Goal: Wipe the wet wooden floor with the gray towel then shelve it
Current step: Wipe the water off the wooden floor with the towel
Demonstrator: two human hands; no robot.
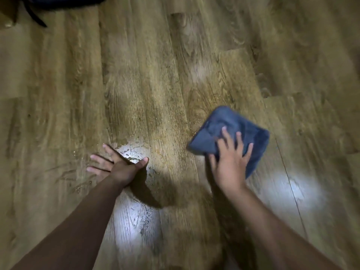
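Note:
The gray towel (241, 131), folded into a rough square, lies flat on the wooden floor (155, 75) at right of centre. My right hand (231, 160) presses on its near edge with fingers spread and straight. My left hand (118, 162) rests flat on the floor to the left, fingers splayed. Water droplets and a wet sheen (136, 152) lie between and around my hands, with more wet patches nearer me. The towel and right hand are motion-blurred.
A dark object with a black strap (39, 8) lies at the far top left. Bright light reflections show on the planks near me and at lower right (300, 191). Wooden planks fill the whole view.

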